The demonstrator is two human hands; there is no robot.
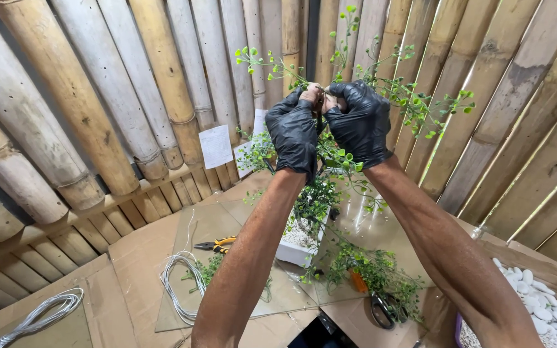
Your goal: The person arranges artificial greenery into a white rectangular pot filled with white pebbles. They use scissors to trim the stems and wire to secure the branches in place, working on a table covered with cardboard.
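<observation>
My left hand (293,132) and my right hand (360,124), both in black gloves, are raised in front of me and pinch the top of a small artificial tree's stem (320,106) between the fingertips. Thin branches with small green leaves (414,103) spread out around both hands. The tree stands in a white rectangular pot (298,243) filled with pale gravel, low between my forearms. The stem below my hands is mostly hidden by the gloves and foliage.
A bamboo wall (130,84) rises behind. Flattened cardboard (136,258) and a glass sheet (211,225) cover the surface. On it lie yellow-handled pliers (217,244), coiled white wire (178,283), another wire coil (40,316), scissors (381,309), loose green sprigs (375,274) and a box of white pebbles (543,306).
</observation>
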